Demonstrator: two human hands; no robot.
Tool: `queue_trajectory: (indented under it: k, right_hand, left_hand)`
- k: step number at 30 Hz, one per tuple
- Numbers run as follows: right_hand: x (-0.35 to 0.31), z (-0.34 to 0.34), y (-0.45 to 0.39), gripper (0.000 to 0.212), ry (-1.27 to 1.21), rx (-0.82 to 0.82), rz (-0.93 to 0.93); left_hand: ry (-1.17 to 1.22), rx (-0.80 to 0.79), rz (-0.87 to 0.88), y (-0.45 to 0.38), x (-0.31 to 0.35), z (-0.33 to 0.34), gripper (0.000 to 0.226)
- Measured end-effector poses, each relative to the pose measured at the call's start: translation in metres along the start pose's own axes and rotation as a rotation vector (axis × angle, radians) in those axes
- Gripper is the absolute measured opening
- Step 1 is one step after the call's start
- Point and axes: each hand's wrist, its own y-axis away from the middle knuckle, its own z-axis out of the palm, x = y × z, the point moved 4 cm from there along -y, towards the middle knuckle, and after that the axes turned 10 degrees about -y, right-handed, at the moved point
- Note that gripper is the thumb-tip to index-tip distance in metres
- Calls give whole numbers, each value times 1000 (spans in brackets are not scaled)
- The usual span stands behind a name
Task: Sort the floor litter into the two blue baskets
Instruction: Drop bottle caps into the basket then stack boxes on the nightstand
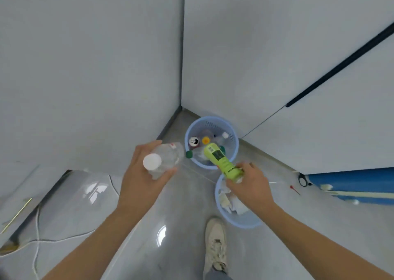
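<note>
My left hand (141, 179) grips a clear plastic bottle (168, 156) with a white cap, held just left of the far blue basket (233, 130). My right hand (252, 186) grips a green-labelled bottle (221, 160) by its lower end, its other end tilted over that basket's front rim. The far basket in the corner holds several bottles and a drinks can (193, 141). The near blue basket (245, 223) lies partly under my right hand and holds crumpled white paper (231, 203).
Two grey walls meet in a corner behind the far basket. A blue object (351, 186) lies on the floor at the right, with a small red item (294, 189) and a black ring (302, 180) beside it. Cables (38, 237) run across the glossy floor at left. My shoe (215, 243) stands below.
</note>
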Motion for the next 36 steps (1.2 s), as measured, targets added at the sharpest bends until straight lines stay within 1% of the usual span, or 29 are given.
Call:
queue_trajectory:
  k: [3,8,12,16,18,21,25,28,31,36]
  right_hand:
    - [26,-9,-60,33,-20,23,28]
    - [54,7,-142,39,54,-30,72]
    - [67,29,-186,41,39,-76,63]
    - [73,46,-208,39,9,-78,0]
    - [74,54,-213,44,4,-82,-19]
    - [76,66,-219,49,-31,-97,-29]
    - [75,79,-222,44,-46,-144,-56]
    - [73,80,-222,41,-24,-163,-71]
    - [73,70,-220,37,-39,-128,-68]
    - [71,49,-212,37,-45,-130,-122]
  left_hand:
    - [14,-34,35,-58,10,65,65]
    - [-139,-92,70,-136,-6,155,68]
    - [-267,-173,129,-170,-26,202,67]
    - [-351,-277,261,-184,-32,232,62]
    - [-386,-315,289,-185,-34,242,59]
    - [-421,-327,320,-185,-38,252,60]
    - [-519,-406,410,-186,-42,263,68]
    - [-537,-421,411,-186,-44,264,73]
    - [-547,-418,407,-183,-41,262,79]
    - [-487,-391,350,-177,-42,248,90]
